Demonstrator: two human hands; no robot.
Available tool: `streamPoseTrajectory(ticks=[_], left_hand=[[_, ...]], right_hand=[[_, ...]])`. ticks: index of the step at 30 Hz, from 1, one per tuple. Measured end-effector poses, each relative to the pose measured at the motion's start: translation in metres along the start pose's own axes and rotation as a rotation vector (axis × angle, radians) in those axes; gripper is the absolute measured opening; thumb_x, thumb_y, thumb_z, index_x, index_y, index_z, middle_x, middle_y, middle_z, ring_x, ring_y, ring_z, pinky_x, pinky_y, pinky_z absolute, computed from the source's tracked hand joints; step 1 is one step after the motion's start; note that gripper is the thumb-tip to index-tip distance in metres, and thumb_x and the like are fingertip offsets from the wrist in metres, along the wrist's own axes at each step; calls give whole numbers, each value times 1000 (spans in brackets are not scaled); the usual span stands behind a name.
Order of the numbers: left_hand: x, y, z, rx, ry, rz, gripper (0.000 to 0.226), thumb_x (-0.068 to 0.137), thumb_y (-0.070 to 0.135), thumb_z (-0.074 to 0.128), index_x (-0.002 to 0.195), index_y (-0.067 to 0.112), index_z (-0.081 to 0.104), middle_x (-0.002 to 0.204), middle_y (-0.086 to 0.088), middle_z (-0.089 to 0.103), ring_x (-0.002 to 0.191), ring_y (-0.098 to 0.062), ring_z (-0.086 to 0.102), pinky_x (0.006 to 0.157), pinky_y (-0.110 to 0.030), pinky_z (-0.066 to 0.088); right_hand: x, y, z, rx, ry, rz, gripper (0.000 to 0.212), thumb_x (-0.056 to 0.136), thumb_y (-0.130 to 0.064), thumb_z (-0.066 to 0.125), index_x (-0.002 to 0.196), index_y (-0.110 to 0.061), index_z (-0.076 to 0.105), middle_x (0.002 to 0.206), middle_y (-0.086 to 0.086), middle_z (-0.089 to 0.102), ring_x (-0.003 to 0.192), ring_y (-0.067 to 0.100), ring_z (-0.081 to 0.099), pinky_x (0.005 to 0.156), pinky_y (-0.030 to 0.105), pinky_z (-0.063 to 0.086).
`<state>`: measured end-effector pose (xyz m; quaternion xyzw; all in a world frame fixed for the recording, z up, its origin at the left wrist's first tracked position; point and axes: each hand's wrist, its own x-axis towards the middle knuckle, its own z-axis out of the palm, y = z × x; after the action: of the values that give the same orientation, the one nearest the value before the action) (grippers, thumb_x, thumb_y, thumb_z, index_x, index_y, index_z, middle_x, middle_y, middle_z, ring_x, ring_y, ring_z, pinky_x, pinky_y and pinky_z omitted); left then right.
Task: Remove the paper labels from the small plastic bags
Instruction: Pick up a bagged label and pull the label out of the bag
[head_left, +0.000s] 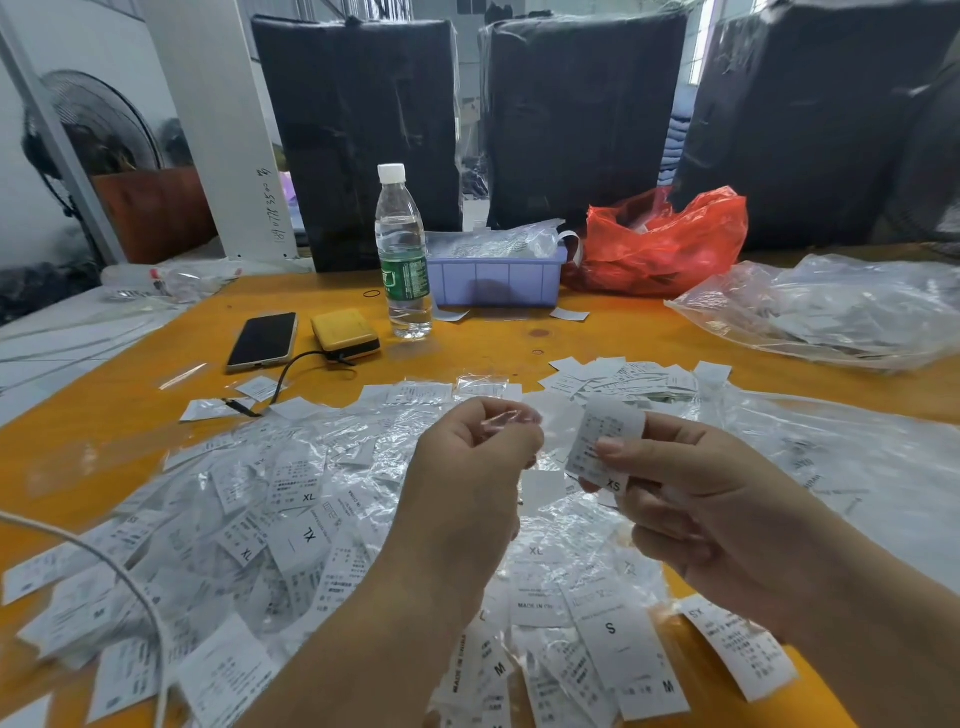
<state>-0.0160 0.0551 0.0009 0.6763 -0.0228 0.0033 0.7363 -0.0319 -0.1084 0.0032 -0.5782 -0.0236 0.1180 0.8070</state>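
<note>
My left hand (467, 467) pinches a small clear plastic bag (506, 423) between thumb and fingers, held above the table. My right hand (691, 493) grips a bundle of white paper labels (602, 441) marked XS, a little to the right of the bag. Bag and bundle are apart. Below both hands lies a heap of small bags with labels (291, 519) marked XL, S and M. A pile of loose labels (628, 379) sits farther back on the orange table (104, 415).
A water bottle (404, 254), a phone (264, 340) and a yellow power bank (345, 335) with a cable stand behind the heap. A purple bin (496, 280), a red bag (660, 244) and a large clear bag (841, 312) lie at the back. A white cable (130, 582) crosses the left.
</note>
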Motion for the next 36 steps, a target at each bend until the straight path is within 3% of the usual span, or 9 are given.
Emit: streamPoseTrajectory(ticks=[6,9,13,16,22,25,28,31,36], left_hand=[[1,1,-4,31,-92,-40,16,89,10,60,77,12,72,45,10,37,36,-8,27,38,-19,26],[1,1,-4,48,-194,-87,16,91,7,58,83,9,72,44,9,36,36,-7,26,37,-18,27],[2,3,-6,-3,-266,-136,17,91,6,56,94,3,72,49,6,32,39,-7,26,37,-17,26],[3,4,-7,-49,-264,-154,11,91,8,58,97,7,67,52,7,33,41,-8,25,39,-19,25],[6,2,-10,-223,-247,-247,13,87,15,63,99,14,68,63,5,38,49,-9,26,40,-19,23],[6,1,-8,-230,-243,-292,19,83,20,70,101,15,65,65,5,39,51,-8,29,40,-19,25],[6,-3,-5,-159,-205,-250,6,85,19,69,84,16,74,68,3,44,51,-9,35,42,-20,31],[8,-7,-5,-32,-159,-138,22,88,20,67,68,21,74,66,2,49,54,-9,42,49,-23,38],[7,-7,-6,83,-151,-34,20,86,27,69,67,22,67,57,6,50,52,-8,45,53,-19,43]], right_hand=[[-1,-2,-1,25,-13,-47,26,66,-10,72,91,-3,69,94,21,64,38,7,28,33,15,23],[-1,0,-2,-36,12,-51,37,61,-10,76,96,-2,71,94,21,61,41,7,31,34,15,26],[-1,-2,-1,-117,-7,-52,27,61,-10,76,88,-11,76,87,19,54,43,8,31,36,16,26],[-2,0,0,-137,-35,-39,29,61,-12,77,89,-7,75,80,19,48,40,9,29,35,17,26],[1,6,1,-97,50,-37,54,59,-12,76,102,14,58,69,13,36,36,8,25,33,17,24],[1,5,1,-70,67,-48,49,60,-12,76,101,11,59,70,13,35,35,8,25,32,16,23],[0,5,1,-87,48,-26,48,62,-12,76,100,11,59,77,16,37,36,8,25,33,17,23],[0,4,0,-107,32,-18,44,61,-14,77,99,6,66,80,18,42,36,8,26,34,17,22],[0,-4,-6,-58,102,-116,30,62,-16,76,90,-5,70,77,20,52,37,8,24,34,17,21]])
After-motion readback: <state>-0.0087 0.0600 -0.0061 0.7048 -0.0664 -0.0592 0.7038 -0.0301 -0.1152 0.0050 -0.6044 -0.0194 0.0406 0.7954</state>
